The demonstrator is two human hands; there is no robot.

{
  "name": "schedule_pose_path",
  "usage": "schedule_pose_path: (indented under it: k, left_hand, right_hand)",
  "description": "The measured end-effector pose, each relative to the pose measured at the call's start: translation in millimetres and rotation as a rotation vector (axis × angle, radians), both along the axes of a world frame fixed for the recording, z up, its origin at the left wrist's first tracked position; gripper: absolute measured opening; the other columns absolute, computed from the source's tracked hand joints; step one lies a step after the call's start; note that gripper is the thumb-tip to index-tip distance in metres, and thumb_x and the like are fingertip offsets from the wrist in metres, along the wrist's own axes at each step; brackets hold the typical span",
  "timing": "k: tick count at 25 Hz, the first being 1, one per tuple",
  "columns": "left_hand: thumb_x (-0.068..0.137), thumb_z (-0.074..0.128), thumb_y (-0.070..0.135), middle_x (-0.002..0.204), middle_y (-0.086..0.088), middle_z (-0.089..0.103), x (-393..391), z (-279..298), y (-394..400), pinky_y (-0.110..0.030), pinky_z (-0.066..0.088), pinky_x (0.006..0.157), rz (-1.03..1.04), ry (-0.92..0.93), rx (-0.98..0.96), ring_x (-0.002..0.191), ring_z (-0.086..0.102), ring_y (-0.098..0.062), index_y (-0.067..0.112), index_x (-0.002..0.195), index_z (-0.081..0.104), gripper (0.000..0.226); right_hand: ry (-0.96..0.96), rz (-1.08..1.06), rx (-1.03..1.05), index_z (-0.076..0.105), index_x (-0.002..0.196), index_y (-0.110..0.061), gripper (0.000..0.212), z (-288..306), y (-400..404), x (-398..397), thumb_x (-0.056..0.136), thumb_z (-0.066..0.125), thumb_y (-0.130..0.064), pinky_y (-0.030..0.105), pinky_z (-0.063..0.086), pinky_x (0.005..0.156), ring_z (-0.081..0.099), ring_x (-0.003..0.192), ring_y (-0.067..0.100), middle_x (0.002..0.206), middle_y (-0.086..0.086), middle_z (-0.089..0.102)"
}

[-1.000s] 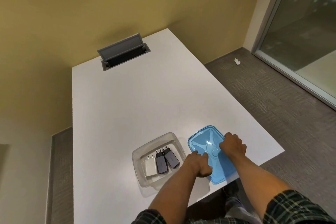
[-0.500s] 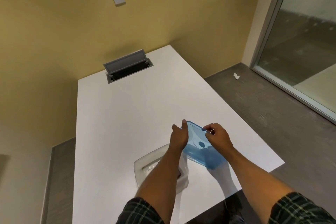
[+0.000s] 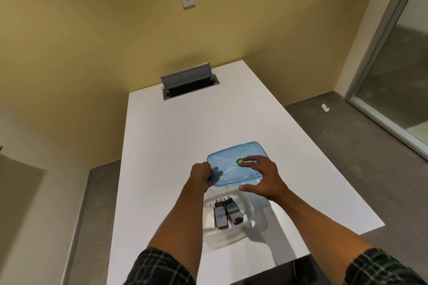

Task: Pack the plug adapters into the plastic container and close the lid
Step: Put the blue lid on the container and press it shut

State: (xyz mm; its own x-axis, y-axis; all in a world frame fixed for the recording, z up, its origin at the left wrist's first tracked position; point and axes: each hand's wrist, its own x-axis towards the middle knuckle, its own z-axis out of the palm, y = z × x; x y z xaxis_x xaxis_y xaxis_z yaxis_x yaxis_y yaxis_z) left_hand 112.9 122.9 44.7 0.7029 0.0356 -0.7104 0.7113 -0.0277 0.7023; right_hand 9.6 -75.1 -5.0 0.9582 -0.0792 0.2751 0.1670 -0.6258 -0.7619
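A clear plastic container (image 3: 249, 211) stands near the table's front edge. Inside lie a white plug adapter (image 3: 209, 218) and two dark plug adapters (image 3: 220, 215) (image 3: 234, 212), side by side. The translucent blue lid (image 3: 234, 164), with a green sticker on top, hovers flat above the container's far side. My left hand (image 3: 200, 177) pinches the lid's left edge. My right hand (image 3: 264, 177) lies over the lid's right part, fingers spread on top and thumb below the near edge.
The white table (image 3: 185, 136) stretches away to a yellow wall. A grey cable hatch (image 3: 187, 82) stands flipped up at its far end. Grey carpet and a glass door (image 3: 400, 76) lie to the right, with a paper scrap (image 3: 325, 107) on the floor.
The lid went from lying on the table to the right of the container, to tilted upright in both hands, to flat and sticker-up above the container. My head tilted up.
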Motion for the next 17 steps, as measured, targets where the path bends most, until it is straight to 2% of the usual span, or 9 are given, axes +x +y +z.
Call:
schedule_pose_path:
  k: [2, 4, 6, 7, 9, 12, 15, 17]
  left_hand:
    - [0.101, 0.033, 0.001, 0.087, -0.014, 0.062, -5.9, 0.7, 17.0, -0.022, 0.051, 0.038, 0.038, 0.014, -0.020, 0.043, 0.068, -0.023, 0.003, 0.116, 0.052, 0.024]
    - [0.104, 0.032, 0.010, 0.088, -0.013, 0.060, -13.8, 3.0, 33.8, -0.021, 0.051, 0.040, 0.040, 0.017, -0.022, 0.055, 0.068, -0.025, 0.016, 0.121, 0.046, 0.023]
    - [0.103, 0.030, 0.003, 0.091, -0.015, 0.059, -22.5, 1.7, 50.4, -0.024, 0.050, 0.047, -0.002, 0.007, -0.026, 0.065, 0.066, -0.027, 0.023, 0.128, 0.045, 0.036]
    - [0.100, 0.029, -0.005, 0.092, -0.017, 0.059, -26.5, -1.4, 57.4, -0.026, 0.049, 0.052, -0.036, -0.005, -0.021, 0.067, 0.066, -0.028, 0.021, 0.131, 0.047, 0.044]
    - [0.093, 0.035, -0.011, 0.097, -0.021, 0.062, -36.1, -11.9, 71.3, -0.033, 0.051, 0.063, -0.107, -0.033, 0.044, 0.070, 0.067, -0.031, 0.015, 0.134, 0.050, 0.051]
    - [0.086, 0.056, 0.005, 0.099, -0.020, 0.067, -50.3, -22.4, 85.8, -0.041, 0.058, 0.073, -0.231, -0.110, 0.332, 0.077, 0.068, -0.035, 0.010, 0.129, 0.055, 0.043]
    - [0.078, 0.071, 0.033, 0.102, -0.011, 0.067, -62.1, -26.1, 97.0, -0.037, 0.058, 0.074, -0.420, -0.193, 0.586, 0.093, 0.070, -0.033, 0.009, 0.113, 0.059, 0.043]
    - [0.081, 0.071, 0.039, 0.099, -0.005, 0.067, -66.2, -32.0, 102.8, -0.031, 0.055, 0.066, -0.518, -0.205, 0.681, 0.088, 0.072, -0.028, 0.013, 0.103, 0.056, 0.037]
  right_hand:
    - [0.136, -0.200, 0.020, 0.060, 0.135, -0.036, 0.067, -6.0, 6.6, 1.9, 0.074, 0.081, -0.057, 0.040, 0.033, 0.116, 0.044, 0.137, 0.012, 0.148, -0.010, 0.050]
    - [0.300, -0.342, 0.135, 0.052, 0.142, -0.031, 0.064, -10.0, 9.1, 4.6, 0.086, 0.069, -0.057, 0.043, 0.035, 0.116, 0.046, 0.137, 0.016, 0.152, -0.006, 0.046]
    - [0.387, -0.283, 0.392, 0.061, 0.130, -0.028, 0.044, -14.9, 9.3, 6.4, 0.091, 0.068, -0.048, 0.043, 0.051, 0.102, 0.066, 0.113, 0.019, 0.139, 0.003, 0.062]
    - [0.398, -0.244, 0.449, 0.066, 0.123, -0.027, 0.036, -17.2, 9.2, 6.4, 0.091, 0.070, -0.043, 0.043, 0.056, 0.094, 0.072, 0.100, 0.021, 0.126, 0.006, 0.070]
    - [0.414, -0.177, 0.433, 0.074, 0.114, -0.023, 0.028, -22.1, 11.5, 4.6, 0.090, 0.073, -0.037, 0.041, 0.058, 0.083, 0.073, 0.083, 0.022, 0.105, 0.005, 0.076]
    - [0.437, -0.105, 0.329, 0.079, 0.099, -0.024, 0.016, -28.5, 20.4, 4.2, 0.088, 0.075, -0.035, 0.035, 0.053, 0.070, 0.063, 0.069, 0.017, 0.082, 0.000, 0.074]
    - [0.477, -0.067, 0.212, 0.080, 0.095, -0.022, 0.019, -35.9, 27.8, 5.6, 0.087, 0.075, -0.038, 0.028, 0.045, 0.062, 0.059, 0.069, 0.016, 0.081, 0.008, 0.073]
    - [0.492, -0.058, 0.137, 0.078, 0.097, -0.019, 0.024, -40.5, 30.7, 4.5, 0.086, 0.075, -0.041, 0.025, 0.043, 0.061, 0.059, 0.072, 0.017, 0.083, 0.008, 0.071]
